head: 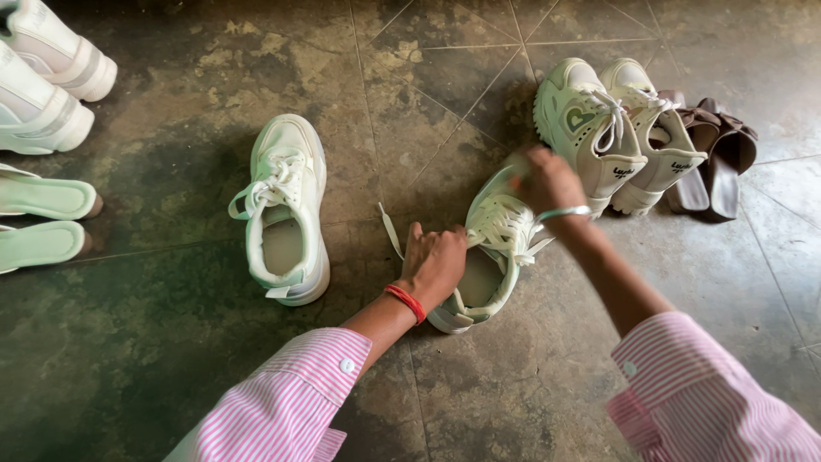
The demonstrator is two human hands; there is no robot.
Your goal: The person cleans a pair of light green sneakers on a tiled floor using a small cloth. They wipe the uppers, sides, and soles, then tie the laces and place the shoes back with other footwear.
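Head cam: white sneaker (487,274) btwn both hands (434,261), laces gripped.

Bare floor (479,402) lies open between and below both hands, and a clear strip runs left of the left hand (434,263) up to the lone sneaker (286,210), while just beyond the right hand (550,181) a sneaker pair (616,137) and brown sandals (714,158) block the way.
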